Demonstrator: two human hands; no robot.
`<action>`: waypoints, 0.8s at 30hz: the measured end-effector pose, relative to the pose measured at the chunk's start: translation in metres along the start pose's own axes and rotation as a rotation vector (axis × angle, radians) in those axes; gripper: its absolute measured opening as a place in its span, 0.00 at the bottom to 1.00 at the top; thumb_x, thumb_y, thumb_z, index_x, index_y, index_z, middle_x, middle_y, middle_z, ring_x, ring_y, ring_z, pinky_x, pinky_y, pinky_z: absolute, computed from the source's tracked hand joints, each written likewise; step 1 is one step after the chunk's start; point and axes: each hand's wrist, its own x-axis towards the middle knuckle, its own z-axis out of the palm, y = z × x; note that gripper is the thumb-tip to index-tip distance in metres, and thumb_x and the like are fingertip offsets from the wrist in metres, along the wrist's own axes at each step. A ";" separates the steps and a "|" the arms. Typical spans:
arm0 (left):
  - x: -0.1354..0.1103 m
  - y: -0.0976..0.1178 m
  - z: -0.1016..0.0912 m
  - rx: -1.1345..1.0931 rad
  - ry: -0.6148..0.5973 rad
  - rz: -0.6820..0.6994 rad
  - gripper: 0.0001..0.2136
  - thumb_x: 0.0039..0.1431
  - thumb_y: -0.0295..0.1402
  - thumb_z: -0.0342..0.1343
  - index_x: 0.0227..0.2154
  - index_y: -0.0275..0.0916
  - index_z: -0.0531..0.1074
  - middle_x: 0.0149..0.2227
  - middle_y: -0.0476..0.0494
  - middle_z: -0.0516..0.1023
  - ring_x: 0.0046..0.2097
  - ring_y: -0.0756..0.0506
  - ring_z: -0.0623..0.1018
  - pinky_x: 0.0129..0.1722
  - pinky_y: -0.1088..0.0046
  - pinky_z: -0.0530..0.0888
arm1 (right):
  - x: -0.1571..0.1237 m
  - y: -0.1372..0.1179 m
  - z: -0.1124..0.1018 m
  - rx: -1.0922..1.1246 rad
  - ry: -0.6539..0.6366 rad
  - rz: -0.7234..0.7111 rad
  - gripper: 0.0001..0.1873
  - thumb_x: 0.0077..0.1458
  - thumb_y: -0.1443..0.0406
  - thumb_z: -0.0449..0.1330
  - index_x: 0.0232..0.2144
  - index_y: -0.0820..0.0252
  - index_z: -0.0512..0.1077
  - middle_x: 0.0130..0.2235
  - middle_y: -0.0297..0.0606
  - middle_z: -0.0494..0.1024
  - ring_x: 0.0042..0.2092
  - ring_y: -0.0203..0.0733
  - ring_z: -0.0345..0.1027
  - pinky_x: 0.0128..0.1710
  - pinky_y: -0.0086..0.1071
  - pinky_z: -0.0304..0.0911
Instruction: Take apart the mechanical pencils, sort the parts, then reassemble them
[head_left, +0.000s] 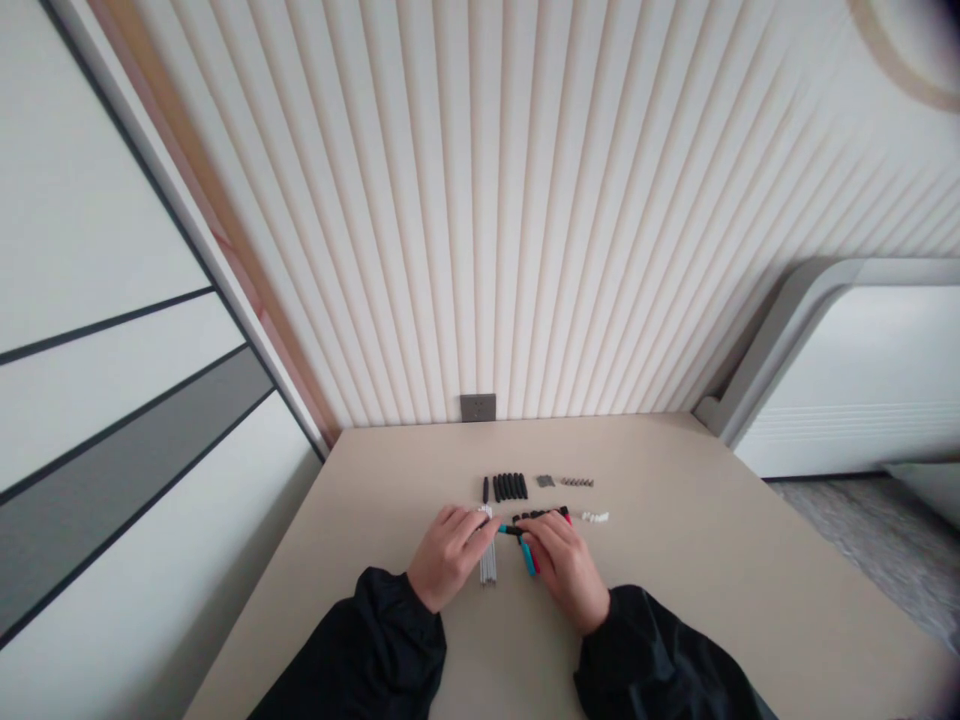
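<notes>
My left hand [448,552] rests on the beige table [675,560], its fingers curled over a bundle of thin white-grey tubes [488,568]. My right hand [566,560] lies just to the right, fingers closed around blue and red pen parts [529,558]. A black piece with a blue tip [510,529] bridges the gap between both hands' fingertips. A row of black pen pieces [541,514] lies just beyond my right fingers. Both sleeves are black.
Farther back lie a row of black caps [510,486], a small grey piece [545,481], a line of tiny dark parts [577,482] and small white bits [596,517]. A wall socket [478,407] sits on the ribbed wall. A white appliance [855,380] stands right.
</notes>
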 end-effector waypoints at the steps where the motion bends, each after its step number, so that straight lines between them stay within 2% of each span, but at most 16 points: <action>1: -0.001 -0.001 -0.001 0.001 -0.018 0.008 0.13 0.65 0.23 0.48 0.49 0.36 0.71 0.39 0.40 0.77 0.40 0.45 0.76 0.41 0.65 0.73 | -0.001 0.000 0.004 0.024 0.002 0.017 0.13 0.65 0.66 0.49 0.44 0.57 0.72 0.37 0.41 0.76 0.39 0.42 0.69 0.41 0.36 0.65; 5: -0.005 -0.006 -0.002 0.045 -0.051 0.029 0.13 0.66 0.23 0.47 0.50 0.35 0.70 0.36 0.41 0.76 0.36 0.46 0.76 0.37 0.68 0.73 | 0.002 0.001 0.009 0.085 0.005 0.119 0.14 0.66 0.64 0.48 0.43 0.57 0.73 0.38 0.40 0.77 0.41 0.42 0.69 0.41 0.33 0.64; 10: -0.005 -0.005 -0.002 0.044 -0.041 0.037 0.14 0.66 0.23 0.47 0.52 0.35 0.69 0.37 0.42 0.77 0.36 0.47 0.77 0.38 0.69 0.75 | 0.002 0.007 0.006 0.001 -0.003 0.241 0.19 0.66 0.60 0.47 0.27 0.57 0.72 0.27 0.37 0.74 0.31 0.40 0.67 0.33 0.31 0.60; 12: -0.005 -0.005 0.000 0.019 -0.054 0.036 0.14 0.66 0.23 0.47 0.51 0.36 0.69 0.36 0.43 0.77 0.36 0.47 0.77 0.36 0.70 0.75 | 0.002 0.010 0.006 0.000 -0.026 0.231 0.20 0.65 0.60 0.48 0.25 0.57 0.70 0.26 0.36 0.73 0.30 0.40 0.67 0.31 0.31 0.60; 20: -0.008 -0.009 0.003 -0.038 -0.141 0.015 0.12 0.67 0.25 0.46 0.49 0.36 0.71 0.31 0.46 0.75 0.31 0.49 0.77 0.30 0.75 0.75 | 0.003 0.016 0.006 0.073 -0.022 0.089 0.12 0.64 0.62 0.51 0.35 0.55 0.74 0.32 0.39 0.76 0.35 0.43 0.69 0.36 0.35 0.65; 24: -0.008 -0.011 0.001 -0.041 -0.163 -0.012 0.12 0.67 0.27 0.45 0.48 0.37 0.71 0.29 0.46 0.74 0.29 0.49 0.76 0.28 0.75 0.74 | 0.002 0.014 0.006 0.088 -0.038 0.079 0.08 0.62 0.63 0.54 0.39 0.54 0.73 0.36 0.39 0.76 0.40 0.44 0.69 0.41 0.36 0.66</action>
